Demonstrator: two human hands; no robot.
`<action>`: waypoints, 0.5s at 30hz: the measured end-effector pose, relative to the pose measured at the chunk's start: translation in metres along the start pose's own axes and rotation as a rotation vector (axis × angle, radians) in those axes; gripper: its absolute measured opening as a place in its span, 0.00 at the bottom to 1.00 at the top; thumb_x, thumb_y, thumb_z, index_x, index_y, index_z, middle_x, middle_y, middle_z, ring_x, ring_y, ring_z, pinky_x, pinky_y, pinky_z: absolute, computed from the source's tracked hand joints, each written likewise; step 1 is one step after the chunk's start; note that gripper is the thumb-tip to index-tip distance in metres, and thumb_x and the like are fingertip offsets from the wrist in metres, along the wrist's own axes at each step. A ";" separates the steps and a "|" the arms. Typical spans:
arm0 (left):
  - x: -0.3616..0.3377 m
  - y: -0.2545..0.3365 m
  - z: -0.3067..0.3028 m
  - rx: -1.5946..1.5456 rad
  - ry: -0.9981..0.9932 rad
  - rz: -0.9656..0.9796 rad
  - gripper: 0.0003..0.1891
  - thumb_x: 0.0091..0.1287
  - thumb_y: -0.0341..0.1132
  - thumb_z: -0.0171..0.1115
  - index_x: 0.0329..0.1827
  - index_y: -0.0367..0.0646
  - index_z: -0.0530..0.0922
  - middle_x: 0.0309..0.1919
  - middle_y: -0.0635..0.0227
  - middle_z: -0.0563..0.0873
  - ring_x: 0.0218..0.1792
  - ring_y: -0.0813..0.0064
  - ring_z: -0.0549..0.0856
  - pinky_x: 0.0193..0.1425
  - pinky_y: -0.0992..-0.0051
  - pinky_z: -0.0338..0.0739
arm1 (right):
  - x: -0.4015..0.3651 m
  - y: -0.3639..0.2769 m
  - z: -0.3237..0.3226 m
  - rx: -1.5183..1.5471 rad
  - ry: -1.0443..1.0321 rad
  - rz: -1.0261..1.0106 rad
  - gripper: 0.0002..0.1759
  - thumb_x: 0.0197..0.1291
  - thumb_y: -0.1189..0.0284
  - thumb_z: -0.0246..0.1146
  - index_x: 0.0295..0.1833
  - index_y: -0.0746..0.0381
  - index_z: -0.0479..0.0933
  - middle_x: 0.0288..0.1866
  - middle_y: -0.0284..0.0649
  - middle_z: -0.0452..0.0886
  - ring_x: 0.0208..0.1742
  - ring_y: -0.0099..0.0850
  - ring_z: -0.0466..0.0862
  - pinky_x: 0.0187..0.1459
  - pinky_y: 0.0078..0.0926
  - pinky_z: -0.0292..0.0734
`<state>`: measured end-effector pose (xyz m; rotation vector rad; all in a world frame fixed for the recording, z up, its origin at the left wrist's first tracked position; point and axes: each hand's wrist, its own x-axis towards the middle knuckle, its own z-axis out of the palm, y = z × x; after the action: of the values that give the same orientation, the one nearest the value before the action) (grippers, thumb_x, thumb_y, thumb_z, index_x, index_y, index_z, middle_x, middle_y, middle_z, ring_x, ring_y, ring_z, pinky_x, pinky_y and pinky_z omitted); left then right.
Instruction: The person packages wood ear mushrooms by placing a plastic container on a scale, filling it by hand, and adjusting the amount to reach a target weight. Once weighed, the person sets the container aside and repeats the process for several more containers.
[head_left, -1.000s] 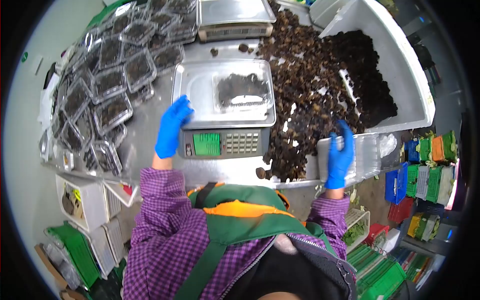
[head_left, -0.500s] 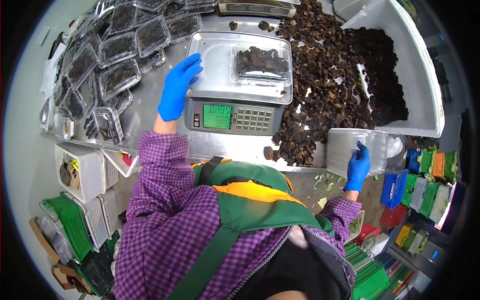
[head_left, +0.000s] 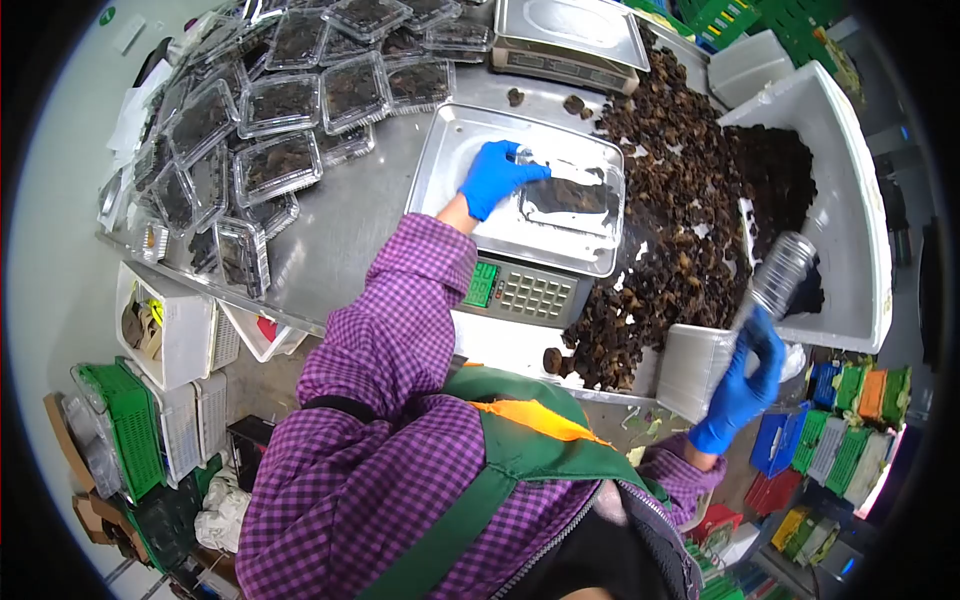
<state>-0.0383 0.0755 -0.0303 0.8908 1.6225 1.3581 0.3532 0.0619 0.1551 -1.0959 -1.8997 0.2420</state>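
On the pan of the digital scale (head_left: pixel 600 262) sits a clear plastic container (head_left: pixel 570 205) holding dark, dried-looking pieces like wood ear mushrooms. My blue-gloved left hand (head_left: pixel 497 178) grips this container at its upper left edge. At the right, my gloved right hand (head_left: pixel 745 375) is closed around a clear, ribbed plastic container (head_left: pixel 783 275), tilted upward and blurred by motion. Just below it stands a stack of clear empty containers (head_left: pixel 692 372) at the table edge. The scale's green display (head_left: pixel 482 284) is partly covered by my left sleeve.
Loose dark pieces (head_left: pixel 670 210) spread right of the scale, beside a white foam box (head_left: pixel 855 230) with more in it. Closed filled containers (head_left: pixel 280 105) pile up at the left. A second scale (head_left: pixel 570 55) stands behind; crates (head_left: pixel 160 325) stand below the table.
My left hand has moved from the scale's left edge onto the filled container. The right hand has lifted a clear container up from the stack. The view has shifted.
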 end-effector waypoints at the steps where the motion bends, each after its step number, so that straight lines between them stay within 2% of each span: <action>1: -0.012 0.008 0.002 -0.149 -0.007 0.009 0.27 0.50 0.40 0.78 0.47 0.29 0.78 0.44 0.58 0.85 0.42 0.74 0.84 0.49 0.75 0.79 | 0.004 -0.008 0.021 -0.014 -0.032 -0.067 0.14 0.57 0.87 0.63 0.49 0.66 0.79 0.49 0.40 0.84 0.47 0.29 0.82 0.51 0.25 0.76; 2: -0.032 0.027 0.005 -0.316 0.068 0.057 0.23 0.52 0.34 0.76 0.48 0.32 0.77 0.41 0.62 0.85 0.42 0.76 0.83 0.46 0.76 0.79 | 0.008 -0.017 0.042 0.018 -0.075 -0.104 0.16 0.55 0.87 0.63 0.49 0.64 0.80 0.48 0.40 0.84 0.47 0.30 0.82 0.50 0.26 0.76; 3: -0.038 0.027 0.001 -0.350 0.128 0.030 0.24 0.53 0.32 0.75 0.51 0.33 0.76 0.41 0.63 0.85 0.42 0.74 0.83 0.49 0.75 0.78 | 0.010 -0.025 0.062 0.048 -0.117 -0.136 0.17 0.53 0.88 0.63 0.49 0.63 0.81 0.46 0.40 0.83 0.47 0.31 0.82 0.49 0.27 0.76; 5: -0.061 0.040 -0.014 -0.423 0.211 0.094 0.18 0.57 0.32 0.72 0.49 0.34 0.80 0.41 0.67 0.85 0.46 0.77 0.82 0.56 0.77 0.74 | 0.012 -0.036 0.097 0.142 -0.250 -0.074 0.21 0.51 0.88 0.63 0.51 0.60 0.81 0.46 0.41 0.82 0.47 0.36 0.82 0.50 0.28 0.76; 7: -0.070 0.041 -0.044 -0.440 0.345 0.110 0.16 0.58 0.31 0.70 0.48 0.35 0.80 0.41 0.68 0.85 0.45 0.77 0.82 0.56 0.77 0.74 | 0.005 -0.024 0.130 0.181 -0.406 -0.122 0.26 0.50 0.86 0.64 0.56 0.55 0.80 0.49 0.42 0.81 0.49 0.39 0.81 0.53 0.31 0.75; 8: -0.070 0.039 -0.066 -0.407 0.453 0.118 0.14 0.60 0.29 0.68 0.48 0.35 0.81 0.41 0.67 0.85 0.46 0.78 0.82 0.55 0.77 0.74 | 0.004 -0.028 0.140 0.150 -0.499 -0.162 0.30 0.51 0.82 0.67 0.61 0.52 0.77 0.53 0.42 0.80 0.53 0.40 0.79 0.56 0.34 0.73; 9: -0.064 0.025 -0.099 -0.499 0.484 0.217 0.13 0.61 0.28 0.66 0.48 0.35 0.81 0.42 0.67 0.85 0.46 0.76 0.82 0.55 0.76 0.74 | 0.003 -0.034 0.145 0.130 -0.553 -0.176 0.33 0.51 0.78 0.69 0.65 0.51 0.74 0.57 0.43 0.78 0.57 0.40 0.77 0.59 0.35 0.72; 10: -0.059 0.012 -0.127 -0.593 0.503 0.313 0.12 0.63 0.28 0.64 0.49 0.36 0.81 0.43 0.66 0.85 0.46 0.75 0.81 0.56 0.75 0.74 | 0.001 -0.037 0.149 0.173 -0.550 -0.188 0.33 0.51 0.77 0.70 0.66 0.52 0.73 0.58 0.43 0.78 0.58 0.40 0.77 0.59 0.35 0.72; 11: -0.070 0.049 -0.140 -0.493 0.598 0.311 0.13 0.66 0.32 0.61 0.50 0.35 0.80 0.44 0.64 0.84 0.48 0.71 0.80 0.57 0.74 0.73 | -0.002 -0.038 0.151 0.206 -0.542 -0.191 0.34 0.51 0.76 0.70 0.66 0.52 0.73 0.59 0.42 0.78 0.58 0.40 0.77 0.59 0.35 0.72; 13: -0.057 0.057 -0.193 -0.722 0.709 0.302 0.17 0.71 0.35 0.57 0.58 0.36 0.76 0.51 0.61 0.81 0.52 0.71 0.79 0.60 0.74 0.72 | -0.009 -0.033 0.156 0.258 -0.534 -0.131 0.32 0.52 0.76 0.70 0.65 0.54 0.74 0.58 0.42 0.79 0.57 0.41 0.77 0.58 0.35 0.72; 14: -0.059 0.057 -0.214 -0.361 0.694 0.406 0.17 0.70 0.32 0.57 0.59 0.34 0.74 0.48 0.62 0.81 0.49 0.70 0.79 0.58 0.73 0.73 | -0.010 -0.031 0.157 0.278 -0.515 -0.142 0.31 0.52 0.75 0.70 0.64 0.54 0.74 0.58 0.43 0.79 0.57 0.40 0.78 0.57 0.35 0.72; 15: -0.059 0.043 -0.231 0.314 0.769 0.449 0.22 0.71 0.32 0.54 0.67 0.36 0.67 0.59 0.59 0.76 0.57 0.66 0.77 0.63 0.70 0.71 | -0.010 -0.028 0.156 0.288 -0.496 -0.151 0.30 0.53 0.74 0.70 0.64 0.54 0.75 0.57 0.43 0.79 0.56 0.40 0.78 0.57 0.35 0.73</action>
<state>-0.2244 -0.0636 0.0399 1.0226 2.3623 1.9478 0.2167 0.0765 0.0745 -0.7356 -2.2790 0.7311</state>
